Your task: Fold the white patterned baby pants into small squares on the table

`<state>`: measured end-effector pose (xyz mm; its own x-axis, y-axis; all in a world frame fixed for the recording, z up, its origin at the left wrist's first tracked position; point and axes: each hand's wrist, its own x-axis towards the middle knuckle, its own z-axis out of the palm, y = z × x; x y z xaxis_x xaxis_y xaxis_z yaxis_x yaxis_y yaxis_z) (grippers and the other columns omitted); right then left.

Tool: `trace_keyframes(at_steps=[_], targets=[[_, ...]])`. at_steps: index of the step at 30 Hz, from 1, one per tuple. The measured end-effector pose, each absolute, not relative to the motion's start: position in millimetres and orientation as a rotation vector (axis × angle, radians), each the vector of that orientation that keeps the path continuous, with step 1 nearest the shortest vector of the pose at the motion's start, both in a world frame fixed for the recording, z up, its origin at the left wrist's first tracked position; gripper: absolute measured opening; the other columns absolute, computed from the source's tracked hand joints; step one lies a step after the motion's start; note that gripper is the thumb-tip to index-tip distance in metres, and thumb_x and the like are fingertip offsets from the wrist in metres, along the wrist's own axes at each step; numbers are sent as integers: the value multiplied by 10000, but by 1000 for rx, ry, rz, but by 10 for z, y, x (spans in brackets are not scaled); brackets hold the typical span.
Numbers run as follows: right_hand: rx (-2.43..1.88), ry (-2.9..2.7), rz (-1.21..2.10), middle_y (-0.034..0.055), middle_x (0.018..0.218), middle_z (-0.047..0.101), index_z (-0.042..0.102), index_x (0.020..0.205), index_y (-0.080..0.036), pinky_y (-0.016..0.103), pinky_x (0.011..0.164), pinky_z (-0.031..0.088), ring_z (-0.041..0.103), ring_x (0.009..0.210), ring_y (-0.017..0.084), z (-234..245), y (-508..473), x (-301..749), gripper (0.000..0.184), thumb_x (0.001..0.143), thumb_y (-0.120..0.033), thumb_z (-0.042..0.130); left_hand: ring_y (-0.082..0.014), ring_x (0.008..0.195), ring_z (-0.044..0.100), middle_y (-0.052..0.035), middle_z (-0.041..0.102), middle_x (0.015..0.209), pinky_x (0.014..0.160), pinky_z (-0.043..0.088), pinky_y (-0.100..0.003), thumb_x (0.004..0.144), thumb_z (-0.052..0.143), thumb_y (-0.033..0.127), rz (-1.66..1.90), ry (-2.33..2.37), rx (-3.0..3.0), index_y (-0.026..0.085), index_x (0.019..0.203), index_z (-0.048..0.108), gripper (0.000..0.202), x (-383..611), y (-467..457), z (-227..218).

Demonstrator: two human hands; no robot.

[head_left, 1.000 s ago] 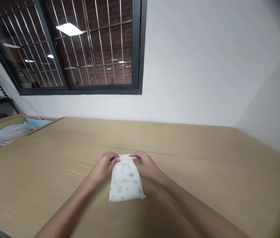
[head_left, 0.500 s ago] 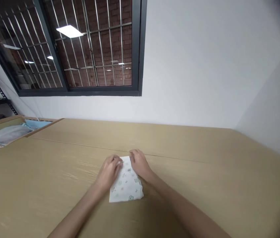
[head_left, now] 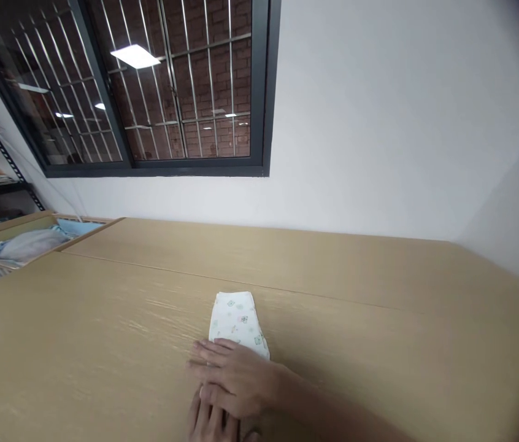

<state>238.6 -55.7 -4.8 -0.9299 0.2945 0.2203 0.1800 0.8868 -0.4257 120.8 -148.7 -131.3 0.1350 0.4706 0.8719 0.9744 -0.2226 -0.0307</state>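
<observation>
A small white folded cloth point(head_left: 235, 316) with little green and pink prints lies flat on the tan tabletop point(head_left: 356, 350). Its narrower end points away from me. My right hand point(head_left: 241, 377) rests across the cloth's near part, fingers stretched out to the left and a little apart, and hides that part. Just below it, at the bottom of the view, is my left hand point(head_left: 213, 423), its fingers pointing forward and slightly spread. The right thumb overlaps the left fingertips. Neither hand grasps the cloth.
At the far left, a wooden-edged bin point(head_left: 70, 242) holds pale blue and whitish fabric. Beyond it stands a dark shelf rack point(head_left: 15, 166). A white wall point(head_left: 356, 123) and a barred window point(head_left: 186, 80) rise behind the table, which has a seam running across it.
Both hands have left the cloth's far end and come nearer to me. The right now lies flat across its near part; the left is below it. The view has shifted slightly.
</observation>
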Motion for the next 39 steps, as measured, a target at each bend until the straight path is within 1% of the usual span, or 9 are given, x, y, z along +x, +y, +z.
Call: trace_keyframes(at_steps=[3,7,17,22,29,32,35,37,39], targets=[[-423,-2803,457,105,1607,379,400,1551,-233,430,1249,226,293,1514,234,-92,-389,2442,522,1067,-429,400,-307,925,725,-111,782,945,847,544,-445,895,551,513,-944,-1345,-1805,231,1068,710,367,1168,-1472,-1210],[-557,-2789,321,117,1610,369,435,1530,-232,486,1238,235,306,1508,253,-113,-104,2501,530,1067,-482,370,-317,979,727,-144,770,1083,823,549,-449,915,515,442,-801,-1311,-1847,204,1149,689,376,1119,-1477,-1034],[-603,-2802,305,58,1666,231,325,1588,-251,477,1264,143,182,1549,231,-179,523,2502,580,1069,-509,326,-300,959,742,-114,785,1052,815,562,-456,892,468,335,-791,-1280,-1840,218,1116,683,331,1128,-1478,-854],[-611,-2773,225,73,1655,264,343,1582,-207,451,1274,125,169,1551,224,-204,620,2471,573,1072,-469,322,-321,928,755,-138,781,1056,787,577,-479,912,460,288,-802,-1271,-1863,189,1108,687,316,1133,-1474,-806],[-675,-2708,246,115,1673,217,286,1595,-145,444,1269,154,150,1556,229,-5,463,2552,593,1079,-439,287,-199,831,775,-17,799,1023,723,650,-356,970,412,162,-794,-1176,-2145,216,1099,672,295,838,-1381,-531],[-809,-2552,277,124,1601,394,414,1524,-167,450,1219,263,322,1484,250,189,214,2729,512,1076,-398,323,-159,899,767,-14,792,1060,802,651,-277,987,373,135,-800,-1225,-2332,200,1153,652,331,666,-1374,-395],[-858,-2543,365,117,1279,653,610,1309,-180,426,1047,431,564,1202,251,303,-70,2927,367,1046,-325,398,-156,976,753,-51,774,1110,834,637,-236,984,404,144,-791,-1271,-2453,193,1200,642,324,553,-1366,-286],[-846,-2596,428,103,1118,684,659,1188,-178,402,950,468,602,1055,243,307,-232,3036,302,1013,-324,461,-201,1043,737,-79,751,1169,862,645,-301,967,467,170,-762,-1273,-2478,200,1156,663,274,522,-1339,-221],[-826,-2655,481,99,1082,681,671,1130,-179,403,922,470,604,1007,252,270,-351,3123,302,951,-400,571,-260,1107,712,-94,731,1210,882,649,-396,935,534,186,-724,-1255,-2494,204,1072,685,205,519,-1296,-164]])
